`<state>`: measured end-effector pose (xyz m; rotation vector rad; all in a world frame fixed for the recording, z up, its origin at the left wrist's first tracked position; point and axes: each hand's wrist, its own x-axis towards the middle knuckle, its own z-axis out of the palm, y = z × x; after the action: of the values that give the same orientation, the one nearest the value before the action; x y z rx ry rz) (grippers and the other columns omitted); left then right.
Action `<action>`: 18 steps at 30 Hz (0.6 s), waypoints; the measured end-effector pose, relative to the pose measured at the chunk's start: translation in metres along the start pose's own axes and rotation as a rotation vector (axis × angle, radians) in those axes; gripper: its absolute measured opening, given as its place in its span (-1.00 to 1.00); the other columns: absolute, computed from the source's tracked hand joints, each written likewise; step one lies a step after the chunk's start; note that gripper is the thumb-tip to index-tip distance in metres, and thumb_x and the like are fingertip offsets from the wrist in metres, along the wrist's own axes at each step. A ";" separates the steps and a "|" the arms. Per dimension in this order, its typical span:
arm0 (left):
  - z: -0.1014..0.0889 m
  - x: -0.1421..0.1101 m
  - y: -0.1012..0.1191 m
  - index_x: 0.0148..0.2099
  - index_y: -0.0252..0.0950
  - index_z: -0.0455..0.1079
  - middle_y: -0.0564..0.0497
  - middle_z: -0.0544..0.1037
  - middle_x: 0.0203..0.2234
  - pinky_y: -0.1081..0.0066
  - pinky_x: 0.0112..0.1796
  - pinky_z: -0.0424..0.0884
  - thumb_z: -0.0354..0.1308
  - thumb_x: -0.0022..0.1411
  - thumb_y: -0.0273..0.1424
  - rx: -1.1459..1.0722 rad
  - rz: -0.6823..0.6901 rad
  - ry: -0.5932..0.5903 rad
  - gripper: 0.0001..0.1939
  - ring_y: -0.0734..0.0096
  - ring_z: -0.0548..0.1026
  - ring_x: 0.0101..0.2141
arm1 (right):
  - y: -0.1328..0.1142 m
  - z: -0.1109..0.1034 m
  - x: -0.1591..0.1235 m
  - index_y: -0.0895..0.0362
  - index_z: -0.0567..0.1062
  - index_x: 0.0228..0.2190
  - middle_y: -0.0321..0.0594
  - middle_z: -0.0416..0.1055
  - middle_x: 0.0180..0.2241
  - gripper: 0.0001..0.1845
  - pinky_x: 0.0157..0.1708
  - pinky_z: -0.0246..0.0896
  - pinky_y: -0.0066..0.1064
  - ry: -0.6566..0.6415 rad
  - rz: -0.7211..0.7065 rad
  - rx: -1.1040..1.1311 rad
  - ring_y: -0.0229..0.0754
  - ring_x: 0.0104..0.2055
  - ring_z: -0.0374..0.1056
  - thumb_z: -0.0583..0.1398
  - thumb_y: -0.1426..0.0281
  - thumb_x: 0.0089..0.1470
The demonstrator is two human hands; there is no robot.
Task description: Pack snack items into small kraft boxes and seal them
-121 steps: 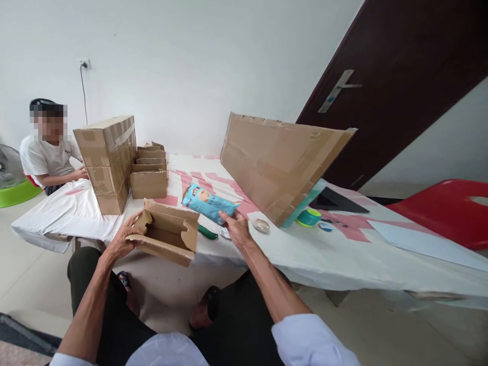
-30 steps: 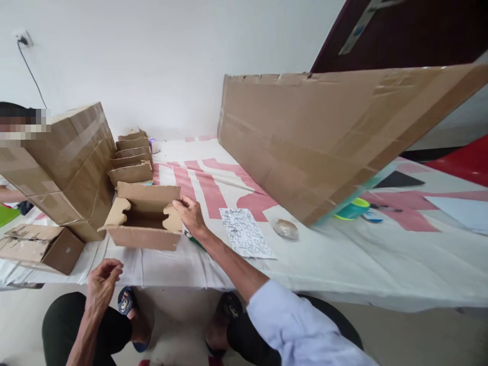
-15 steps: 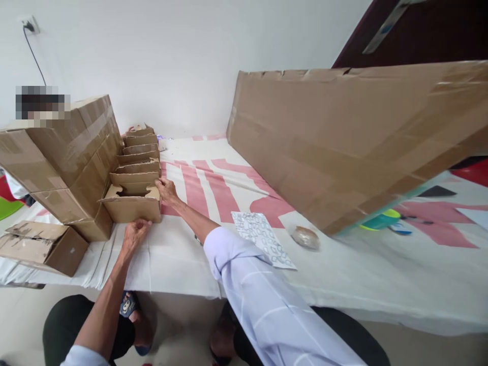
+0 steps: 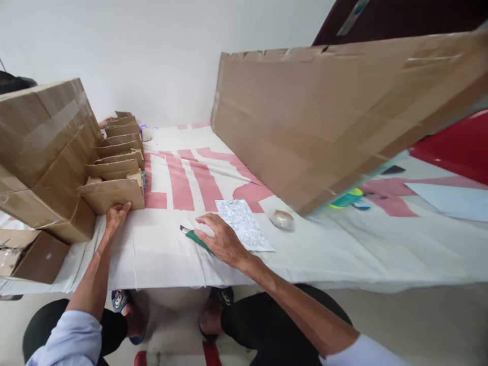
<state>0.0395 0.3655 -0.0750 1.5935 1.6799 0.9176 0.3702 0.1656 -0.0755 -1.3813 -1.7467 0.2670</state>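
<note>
My left hand [image 4: 117,217] has its fingers curled at the lower front edge of a small open-topped cardboard box [image 4: 114,195], touching it. This box is the nearest in a row of cut-open cardboard boxes. My right hand [image 4: 221,240] hovers over the table with thumb and fingers apart. Beneath it lies a green utility knife [image 4: 198,240], blade end to the left and its rear part hidden by the hand. A printed sheet [image 4: 244,223] lies just beyond the right hand. To its right sits a roll of clear tape [image 4: 282,220].
Stacked cardboard cartons [image 4: 49,147] form a wall at the left, with another carton [image 4: 41,256] in front. A large cardboard panel [image 4: 305,117] leans at the right. Near its foot are a teal and yellow object [image 4: 346,198] and a white sheet [image 4: 450,201]. White cloth covers the table.
My right hand has left the box's right edge and moved right and nearer, above the utility knife. My left hand stays at the box's lower edge. The view has shifted right.
</note>
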 end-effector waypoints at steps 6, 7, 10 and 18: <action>-0.003 0.012 0.019 -0.43 -0.24 0.51 -0.17 0.63 -0.42 0.32 -0.42 0.43 0.23 0.13 0.15 0.027 -0.004 -0.058 -0.48 0.20 0.54 -0.39 | 0.023 0.005 -0.051 0.06 0.52 -0.02 -0.05 0.54 -0.06 -0.72 0.01 0.40 -0.10 -0.057 0.059 -0.247 0.06 -0.02 0.43 0.26 0.37 0.23; -0.003 0.015 0.022 -0.42 -0.24 0.50 -0.18 0.63 -0.41 0.33 -0.42 0.43 0.24 0.13 0.15 0.029 -0.006 -0.065 -0.48 0.21 0.54 -0.39 | 0.024 0.010 -0.055 0.05 0.53 -0.02 -0.05 0.53 -0.07 -0.73 -0.01 0.39 -0.11 -0.062 0.063 -0.270 0.06 -0.03 0.43 0.26 0.38 0.22; -0.003 0.025 0.029 -0.41 -0.28 0.50 -0.21 0.63 -0.40 0.32 -0.43 0.42 0.23 0.14 0.14 0.047 -0.017 -0.076 -0.47 0.24 0.52 -0.42 | 0.024 0.021 -0.061 0.06 0.51 -0.04 -0.05 0.52 -0.07 -0.76 -0.04 0.36 -0.14 -0.043 0.054 -0.330 0.06 -0.05 0.41 0.24 0.41 0.25; 0.004 0.026 0.040 -0.34 -0.36 0.52 -0.21 0.61 -0.41 0.30 -0.39 0.40 0.16 0.24 0.09 0.145 0.023 -0.078 -0.45 0.21 0.52 -0.39 | 0.023 0.035 -0.063 0.08 0.50 -0.02 -0.02 0.51 -0.08 -0.76 -0.07 0.29 -0.16 -0.003 0.046 -0.434 0.06 -0.06 0.38 0.17 0.47 0.30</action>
<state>0.0638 0.3931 -0.0434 1.7239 1.7102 0.7495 0.3609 0.1304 -0.1420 -1.7268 -1.8466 -0.0945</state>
